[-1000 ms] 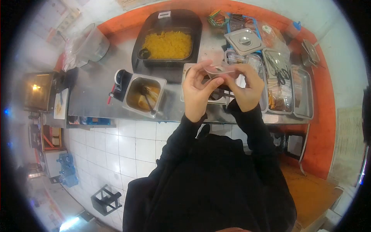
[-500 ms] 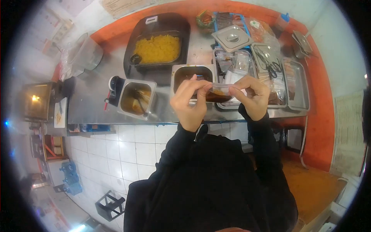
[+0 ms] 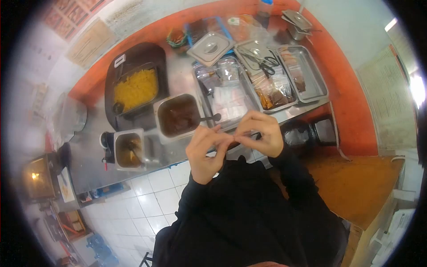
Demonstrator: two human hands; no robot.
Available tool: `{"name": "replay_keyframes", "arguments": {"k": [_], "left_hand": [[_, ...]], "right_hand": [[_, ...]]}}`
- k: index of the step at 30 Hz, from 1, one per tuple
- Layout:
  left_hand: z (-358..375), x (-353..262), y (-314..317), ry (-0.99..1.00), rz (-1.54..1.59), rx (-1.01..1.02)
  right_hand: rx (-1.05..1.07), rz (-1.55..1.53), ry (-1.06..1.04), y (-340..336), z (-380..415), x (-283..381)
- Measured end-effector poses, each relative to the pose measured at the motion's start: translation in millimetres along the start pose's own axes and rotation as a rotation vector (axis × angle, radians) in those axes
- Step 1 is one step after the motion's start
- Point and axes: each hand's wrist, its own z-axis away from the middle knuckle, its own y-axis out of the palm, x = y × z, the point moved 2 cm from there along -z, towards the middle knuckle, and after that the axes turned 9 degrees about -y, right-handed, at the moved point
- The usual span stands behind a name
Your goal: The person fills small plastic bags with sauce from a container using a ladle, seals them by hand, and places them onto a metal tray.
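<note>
Well, taking the sauce pan (image 3: pixel 171 139) as the landmark, at the far left of it a translucent tub (image 3: pixel 71 116) stands on the counter (image 3: pixel 91 153). Up and to the left of the sauce pan, the black tray (image 3: pixel 111 86) bears a heap of yellow food (image 3: pixel 136 90), grainy and bright. Below and left of the pan sits a smaller steel pan (image 3: pixel 143 149) with pale brown contents and a utensil in it. The sauce pan itself holds dark reddish-brown liquid, and a black handle (image 3: pixel 210 118) juts from its right side. Below and right of the pan is the left hand (image 3: pixel 203 153), its thumb and fingers pinched on the small packet (image 3: pixel 233 143). That packet lies between the two hands, mostly covered by fingers; a dark reddish-brown bit shows beneath the fingertips, its outline too small to tell. The right hand (image 3: pixel 263 134), farther right of the pan, pinches it too, so the hands nearly meet. Just right of the pan, beyond the hands, is a steel tray (image 3: pixel 199 84) of clear and whitish packets; farther right come the scissors (image 3: pixel 268 66), a tray of filled pouches (image 3: pixel 284 107) and a long steel tray (image 3: pixel 315 82).
</note>
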Motion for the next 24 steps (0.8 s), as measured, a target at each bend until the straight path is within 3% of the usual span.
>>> {"name": "replay_keyframes", "arguments": {"k": [5,9,11,13,16,18,22,24], "left_hand": [[0.7,17.0,45.4,0.105,-0.008,0.091],[-2.6,33.9,80.9,-0.041,0.001,0.278],[-6.9,35.0,77.2,-0.082,-0.032,0.254],[-4.0,55.4,60.9,-0.204,0.012,0.313],[7.4,81.8,30.5,-0.306,0.011,0.277],[16.8,81.4,11.5,-0.379,0.027,0.218],[40.9,88.5,-21.6,-0.55,-0.034,0.1],[43.6,85.0,-25.3,-0.575,-0.027,0.043]], "right_hand": [[-0.109,0.296,0.051,-31.5,37.6,-7.9],[-0.139,0.494,0.211,-72.7,56.3,-21.2],[-0.237,0.639,0.165,-119.7,71.7,-48.7],[-0.476,0.328,0.305,-165.4,92.4,-81.1],[-0.427,0.329,0.258,-234.5,120.5,-148.7],[-0.374,0.161,0.495,-274.0,147.0,-205.5],[-0.218,0.24,0.59,-310.1,151.5,-287.7],[-0.19,0.641,0.592,-304.6,143.3,-308.6]]}}
